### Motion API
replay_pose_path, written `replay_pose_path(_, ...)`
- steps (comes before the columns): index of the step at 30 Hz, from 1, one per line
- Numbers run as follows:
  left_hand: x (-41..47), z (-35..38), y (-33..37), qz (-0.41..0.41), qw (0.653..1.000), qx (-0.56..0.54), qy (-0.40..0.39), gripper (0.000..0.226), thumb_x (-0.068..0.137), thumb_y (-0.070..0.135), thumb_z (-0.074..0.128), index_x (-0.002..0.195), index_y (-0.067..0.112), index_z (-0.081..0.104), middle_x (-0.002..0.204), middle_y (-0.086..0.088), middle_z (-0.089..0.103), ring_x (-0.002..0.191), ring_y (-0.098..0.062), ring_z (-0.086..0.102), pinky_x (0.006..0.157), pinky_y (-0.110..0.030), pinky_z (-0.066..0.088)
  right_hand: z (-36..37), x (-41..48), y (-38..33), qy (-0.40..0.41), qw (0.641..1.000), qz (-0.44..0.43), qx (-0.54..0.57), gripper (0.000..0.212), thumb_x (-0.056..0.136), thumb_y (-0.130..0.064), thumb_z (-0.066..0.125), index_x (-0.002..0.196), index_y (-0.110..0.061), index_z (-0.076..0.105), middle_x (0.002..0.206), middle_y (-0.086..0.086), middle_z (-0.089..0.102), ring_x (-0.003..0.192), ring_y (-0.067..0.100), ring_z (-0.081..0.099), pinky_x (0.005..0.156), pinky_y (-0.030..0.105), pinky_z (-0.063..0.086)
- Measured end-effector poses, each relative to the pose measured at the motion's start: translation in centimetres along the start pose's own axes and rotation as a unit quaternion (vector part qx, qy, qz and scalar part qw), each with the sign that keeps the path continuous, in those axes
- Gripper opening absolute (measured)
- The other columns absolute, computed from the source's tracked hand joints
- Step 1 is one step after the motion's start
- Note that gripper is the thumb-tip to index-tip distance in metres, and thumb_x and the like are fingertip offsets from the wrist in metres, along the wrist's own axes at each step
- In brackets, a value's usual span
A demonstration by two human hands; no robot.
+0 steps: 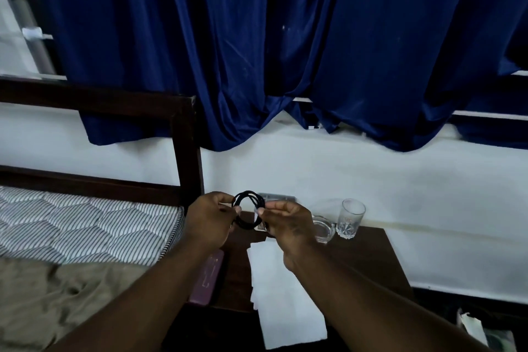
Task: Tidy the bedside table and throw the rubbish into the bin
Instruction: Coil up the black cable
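We hold a black cable [248, 210] coiled into a loop above the far left of the bedside table [368, 257], our left hand [208, 217] pinching one side and our right hand [288, 221] closed on the other. Winding looks nearly done, we judge. Sheets of white paper [283, 294], a phone [208, 277], an ashtray [324, 230] and a glass [350, 218] remain on the table, and no bin shows.

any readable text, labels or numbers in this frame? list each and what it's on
No text can be read for certain.
Pink phone case on the bedside table: pale marks, too blurred to read.
White paper: looks blank.
Drinking glass: cut pattern only, no lettering.
Black cable coiled between left hand and right hand: no marking visible.
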State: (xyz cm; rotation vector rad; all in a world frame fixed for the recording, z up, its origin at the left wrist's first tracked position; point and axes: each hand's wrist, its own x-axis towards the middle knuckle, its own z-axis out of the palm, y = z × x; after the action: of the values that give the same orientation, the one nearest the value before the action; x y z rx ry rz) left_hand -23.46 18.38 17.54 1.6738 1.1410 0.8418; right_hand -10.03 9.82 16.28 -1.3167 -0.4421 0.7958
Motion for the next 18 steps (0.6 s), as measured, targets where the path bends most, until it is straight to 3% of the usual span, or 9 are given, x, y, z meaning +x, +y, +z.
replay_pose_path(3,2.9,0.4,-2.7,-0.015,1.000,0.021,0.003,0.008,0.092,0.014,0.074,0.097,0.013,0.080,0.075,-0.011,0.078,0.063,-0.023,0.068,0.070,-0.041,0.062,1.5,2.8,2.4,0.003,1.000,0.022,0.002,0.017,0.081,0.006,0.079,0.096,0.004,0.071,0.090,0.021,0.073,0.074,0.024,0.066,0.070,0.033,0.056)
replay_pose_path(5,4.9,0.9,-4.8,-0.022,0.999,0.035,0.001,0.012,0.092,0.015,0.073,0.101,0.016,0.082,0.082,-0.006,0.078,0.073,-0.021,0.070,0.076,-0.035,0.060,2.3,4.9,4.3,0.008,0.999,0.037,-0.005,0.015,0.081,0.006,0.079,0.089,-0.004,0.071,0.089,0.020,0.073,0.074,0.023,0.066,0.073,0.035,0.056)
replay_pose_path(8,7.4,1.8,-7.6,-0.042,0.997,0.060,-0.005,0.022,0.093,0.015,0.071,0.114,0.016,0.079,0.106,-0.004,0.080,0.098,-0.022,0.074,0.096,-0.041,0.060,3.1,7.9,7.4,0.029,0.997,0.060,-0.030,0.019,0.081,0.005,0.079,0.099,0.002,0.073,0.099,0.026,0.075,0.076,0.023,0.068,0.077,0.038,0.058)
replay_pose_path(12,10.6,3.2,-11.2,-0.076,0.991,0.109,-0.024,0.027,0.095,0.016,0.068,0.121,0.015,0.077,0.111,-0.009,0.079,0.104,-0.028,0.073,0.097,-0.044,0.059,4.1,11.1,11.3,0.062,0.993,0.080,-0.059,0.023,0.079,0.005,0.081,0.101,0.005,0.073,0.100,0.029,0.075,0.082,0.028,0.068,0.085,0.043,0.057)
replay_pose_path(18,14.3,4.6,-15.1,-0.102,0.980,0.168,-0.021,0.026,0.094,0.016,0.068,0.119,0.015,0.078,0.114,-0.010,0.078,0.110,-0.028,0.072,0.101,-0.041,0.056,5.7,14.5,15.6,0.096,0.982,0.087,-0.138,0.020,0.077,-0.007,0.085,0.095,-0.006,0.076,0.086,0.010,0.078,0.086,0.026,0.076,0.086,0.040,0.063)
